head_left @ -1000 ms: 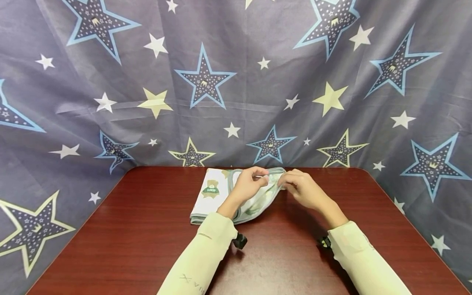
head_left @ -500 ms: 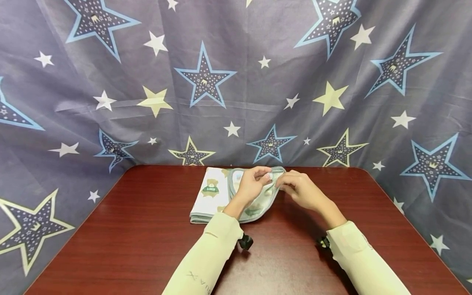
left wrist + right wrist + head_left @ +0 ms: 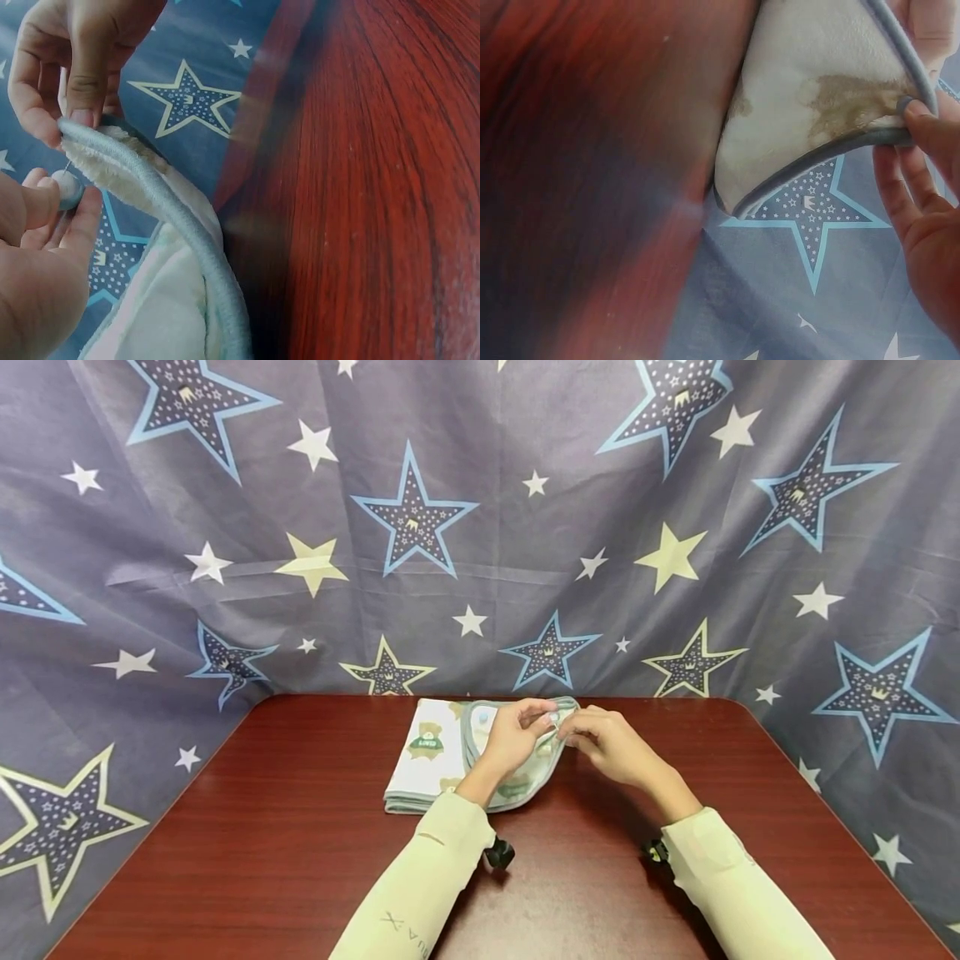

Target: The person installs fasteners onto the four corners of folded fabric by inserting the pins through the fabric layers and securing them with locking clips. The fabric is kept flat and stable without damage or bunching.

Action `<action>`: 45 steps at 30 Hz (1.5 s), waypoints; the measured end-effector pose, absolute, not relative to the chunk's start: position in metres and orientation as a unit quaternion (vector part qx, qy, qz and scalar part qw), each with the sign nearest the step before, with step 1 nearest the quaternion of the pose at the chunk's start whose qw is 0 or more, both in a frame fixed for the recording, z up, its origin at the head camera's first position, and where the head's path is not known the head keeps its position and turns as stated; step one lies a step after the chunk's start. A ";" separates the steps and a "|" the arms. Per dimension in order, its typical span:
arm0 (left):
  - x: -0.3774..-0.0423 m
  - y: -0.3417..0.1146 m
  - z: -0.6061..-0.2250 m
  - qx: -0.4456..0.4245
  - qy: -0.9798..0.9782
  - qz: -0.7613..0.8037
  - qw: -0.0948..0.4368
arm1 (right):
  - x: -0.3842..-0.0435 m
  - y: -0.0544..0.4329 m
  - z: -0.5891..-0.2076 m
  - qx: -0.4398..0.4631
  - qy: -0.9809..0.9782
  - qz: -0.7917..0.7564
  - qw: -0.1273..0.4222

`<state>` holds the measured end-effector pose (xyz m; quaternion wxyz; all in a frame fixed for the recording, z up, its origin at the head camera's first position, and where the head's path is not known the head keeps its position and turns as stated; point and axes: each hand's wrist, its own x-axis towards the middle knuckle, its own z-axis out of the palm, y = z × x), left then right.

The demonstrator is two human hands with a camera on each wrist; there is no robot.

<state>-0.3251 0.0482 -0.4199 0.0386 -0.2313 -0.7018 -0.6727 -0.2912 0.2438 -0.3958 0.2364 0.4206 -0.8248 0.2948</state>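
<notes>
A folded baby blanket [image 3: 427, 768], white with teddy bears and grey-green edging, lies at the back of the table. Its rounded right-hand flap [image 3: 802, 90] is lifted. My right hand [image 3: 611, 745] pinches the flap's edge between thumb and fingers. Beside it, my left hand [image 3: 510, 743] holds a small round white and pale blue knob [image 3: 69, 189] between thumb and fingers. A thin line runs from the knob up to the blanket's edge in the left wrist view; whether it is a pin or thread I cannot tell. The flap's fuzzy underside shows there.
The dark red wooden table [image 3: 262, 827] ends just behind the blanket. A grey star-printed curtain [image 3: 480, 593] hangs directly beyond it. A small black device [image 3: 500, 853] sits at the left cuff, and another black device [image 3: 657, 852] at the right cuff.
The left hand has shifted slightly right, closer to the right hand. The right hand has moved a little left with the flap's edge. More of the flap's left border now shows.
</notes>
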 end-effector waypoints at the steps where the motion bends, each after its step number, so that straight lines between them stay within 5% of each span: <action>1: -0.325 0.047 -0.420 -0.232 -0.706 -0.668 0.041 | -0.291 0.244 -0.396 0.419 -0.825 0.296 0.237; 26: -0.310 0.044 -0.424 -0.231 -0.768 -0.590 0.092 | -0.291 0.234 -0.400 0.396 -0.828 0.309 0.251; 45: -0.288 0.016 -0.418 -0.261 -0.841 -0.474 -0.005 | -0.289 0.250 -0.393 0.393 -0.829 0.311 0.247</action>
